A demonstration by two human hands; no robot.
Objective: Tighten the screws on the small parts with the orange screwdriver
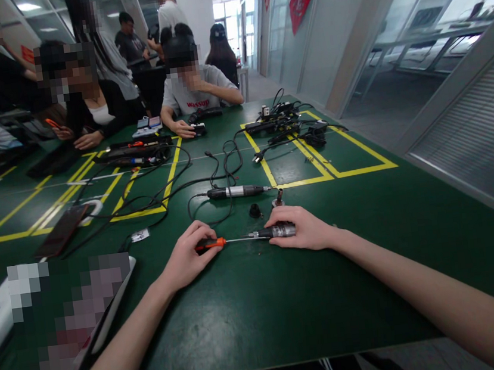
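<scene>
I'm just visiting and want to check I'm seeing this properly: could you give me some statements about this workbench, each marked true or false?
1. The left hand has its grip on an orange-and-black screwdriver. True.
2. The right hand holds nothing. False: the right hand has its grip on a dark cylindrical piece.
3. The screwdriver's shaft points away from the right hand. False: it points toward it.
4. A black-and-silver pen-shaped tool lies beyond both hands. True.
5. The tabletop is white. False: it is green, with yellow lines.
</scene>
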